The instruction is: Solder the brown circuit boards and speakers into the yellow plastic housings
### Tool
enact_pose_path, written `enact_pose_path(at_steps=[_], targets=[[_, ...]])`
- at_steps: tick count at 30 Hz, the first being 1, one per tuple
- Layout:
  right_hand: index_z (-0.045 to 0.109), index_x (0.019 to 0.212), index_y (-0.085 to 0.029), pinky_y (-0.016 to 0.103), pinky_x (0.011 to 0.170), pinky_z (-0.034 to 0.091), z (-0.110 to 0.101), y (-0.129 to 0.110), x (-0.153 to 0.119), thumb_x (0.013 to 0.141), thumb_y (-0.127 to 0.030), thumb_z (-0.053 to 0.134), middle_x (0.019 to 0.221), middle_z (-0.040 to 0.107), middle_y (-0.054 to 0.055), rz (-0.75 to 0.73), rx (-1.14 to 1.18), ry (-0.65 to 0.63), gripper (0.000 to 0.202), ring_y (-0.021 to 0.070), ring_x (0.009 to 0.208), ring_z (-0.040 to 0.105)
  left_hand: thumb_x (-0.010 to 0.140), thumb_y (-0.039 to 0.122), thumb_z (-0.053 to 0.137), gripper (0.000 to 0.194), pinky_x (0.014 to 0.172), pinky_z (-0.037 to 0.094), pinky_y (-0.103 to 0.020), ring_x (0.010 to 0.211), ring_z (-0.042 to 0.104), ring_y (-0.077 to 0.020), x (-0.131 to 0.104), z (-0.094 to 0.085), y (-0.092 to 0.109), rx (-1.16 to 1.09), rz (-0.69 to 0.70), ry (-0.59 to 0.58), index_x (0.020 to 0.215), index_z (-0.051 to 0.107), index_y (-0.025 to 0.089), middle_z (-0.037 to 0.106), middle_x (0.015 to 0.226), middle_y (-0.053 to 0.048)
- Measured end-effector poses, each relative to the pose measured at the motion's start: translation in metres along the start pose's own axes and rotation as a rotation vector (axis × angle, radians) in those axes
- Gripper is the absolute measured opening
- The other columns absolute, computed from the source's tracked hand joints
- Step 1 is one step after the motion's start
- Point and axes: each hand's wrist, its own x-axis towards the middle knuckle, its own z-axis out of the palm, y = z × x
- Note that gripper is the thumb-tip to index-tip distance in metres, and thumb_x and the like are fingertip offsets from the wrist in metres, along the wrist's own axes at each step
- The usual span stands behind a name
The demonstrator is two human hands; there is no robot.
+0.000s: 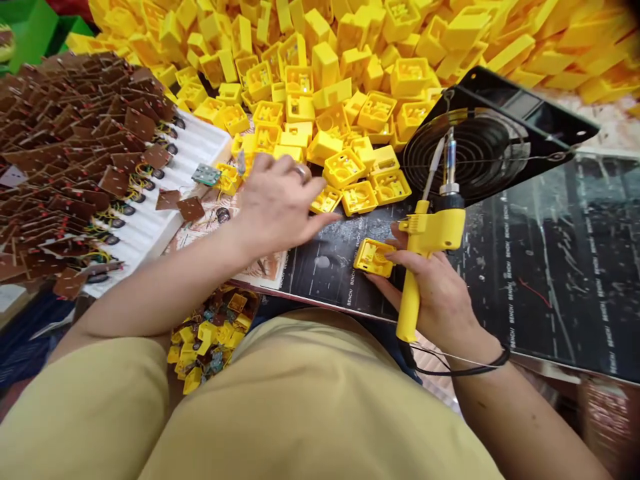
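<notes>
My right hand (443,293) is closed around a yellow soldering gun (411,300), its metal tip pointing up and away from me. Between the fingers and thumb of that same hand sits a small open yellow plastic housing (374,258) with moulded ribs inside. My left hand (280,203) hovers over the near edge of the yellow housings (345,167), thumb stretched to the right and fingers bent; its fingertips are partly hidden, and nothing shows in its grip. Just left of it are a green circuit board (207,175) and another yellow housing (229,179).
A large heap of yellow housings (325,63) spreads across the back. Brown circuit boards (75,140) with wires are stacked on white foam (150,230) at left. A black fan (500,143) leans behind the soldering gun on the dark bench mat (560,267). Yellow scraps (207,337) lie below the edge.
</notes>
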Motion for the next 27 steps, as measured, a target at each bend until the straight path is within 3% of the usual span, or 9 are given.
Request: enact_pose_path(at_steps=[3, 6, 10, 12, 16, 18, 22, 24, 27], targets=[[0.053, 0.12, -0.022, 0.046, 0.084, 0.061, -0.002, 0.0, -0.001, 0.086, -0.022, 0.074, 0.119, 0.067, 0.013, -0.018, 0.018, 0.023, 0.04, 0.0311, 0.109, 0.068, 0.096, 0.056, 0.045, 0.055, 0.1, 0.04, -0.055, 0.113, 0.055, -0.0331, 0.008, 0.017, 0.02, 0.073, 0.044, -0.081, 0.121, 0.064, 0.01, 0.071, 0.105, -0.017], [0.052, 0.122, -0.022, 0.045, 0.081, 0.063, -0.008, 0.001, -0.005, 0.086, -0.021, 0.074, 0.118, 0.068, 0.014, -0.016, 0.055, 0.019, 0.042, 0.0308, 0.106, 0.07, 0.094, 0.042, 0.052, 0.049, 0.093, 0.046, -0.051, 0.108, 0.059, -0.0335, -0.001, 0.015, 0.016, 0.015, 0.165, -0.167, 0.13, 0.06, 0.01, 0.072, 0.108, -0.017], [0.05, 0.125, -0.024, 0.045, 0.082, 0.064, -0.014, 0.001, -0.009, 0.088, -0.024, 0.072, 0.126, 0.065, 0.015, 0.01, 0.111, -0.012, 0.043, 0.0296, 0.108, 0.069, 0.087, 0.009, 0.053, 0.054, 0.103, 0.048, -0.037, 0.127, 0.057, -0.0251, -0.026, 0.002, 0.002, -0.249, 0.568, -0.326, 0.14, 0.055, 0.018, 0.06, 0.141, -0.014], [0.051, 0.123, -0.023, 0.043, 0.082, 0.064, -0.013, 0.001, -0.011, 0.088, -0.023, 0.072, 0.12, 0.067, 0.013, 0.001, 0.134, -0.036, 0.042, 0.0291, 0.107, 0.07, 0.083, 0.0, 0.048, 0.061, 0.111, 0.044, -0.035, 0.14, 0.047, -0.0235, -0.037, 0.0, -0.001, -0.355, 0.637, -0.325, 0.14, 0.055, 0.021, 0.044, 0.156, -0.013], [0.052, 0.124, -0.023, 0.041, 0.08, 0.063, -0.006, 0.0, -0.014, 0.088, -0.022, 0.072, 0.116, 0.068, 0.012, -0.016, 0.149, -0.069, 0.041, 0.0285, 0.104, 0.07, 0.094, 0.023, 0.052, 0.055, 0.113, 0.043, -0.042, 0.143, 0.044, -0.0273, -0.057, 0.013, 0.005, -0.477, 0.437, -0.187, 0.148, 0.045, 0.015, 0.038, 0.158, -0.022], [0.052, 0.125, -0.023, 0.042, 0.079, 0.063, -0.001, -0.001, -0.016, 0.089, -0.024, 0.071, 0.124, 0.065, 0.015, -0.016, 0.15, -0.071, 0.041, 0.0299, 0.107, 0.069, 0.094, 0.039, 0.057, 0.061, 0.11, 0.046, -0.044, 0.135, 0.052, -0.03, -0.068, 0.028, 0.016, -0.489, 0.375, -0.067, 0.146, 0.045, 0.01, 0.049, 0.149, -0.024], [0.053, 0.122, -0.021, 0.044, 0.081, 0.062, 0.002, -0.004, -0.014, 0.091, -0.025, 0.068, 0.128, 0.063, 0.016, -0.04, 0.132, -0.085, 0.035, 0.0308, 0.111, 0.067, 0.097, 0.039, 0.054, 0.05, 0.094, 0.052, -0.042, 0.108, 0.064, -0.0267, -0.082, 0.049, 0.036, -0.399, 0.29, 0.12, 0.138, 0.052, 0.011, 0.068, 0.119, -0.016], [0.053, 0.122, -0.02, 0.048, 0.085, 0.06, 0.0, -0.006, -0.011, 0.09, -0.031, 0.07, 0.13, 0.062, 0.019, -0.054, 0.117, -0.078, 0.038, 0.0337, 0.113, 0.066, 0.096, 0.052, 0.053, 0.057, 0.093, 0.051, -0.042, 0.107, 0.064, -0.0269, -0.081, 0.047, 0.029, -0.388, 0.258, 0.198, 0.137, 0.052, 0.013, 0.068, 0.117, -0.014], [0.052, 0.121, -0.019, 0.054, 0.088, 0.058, -0.002, -0.009, -0.005, 0.086, -0.039, 0.074, 0.13, 0.061, 0.022, -0.071, 0.113, -0.056, 0.045, 0.0383, 0.119, 0.062, 0.094, 0.064, 0.048, 0.059, 0.099, 0.048, -0.044, 0.115, 0.06, -0.027, -0.069, 0.033, -0.015, -0.365, 0.009, 0.338, 0.13, 0.057, 0.018, 0.067, 0.122, -0.012]])
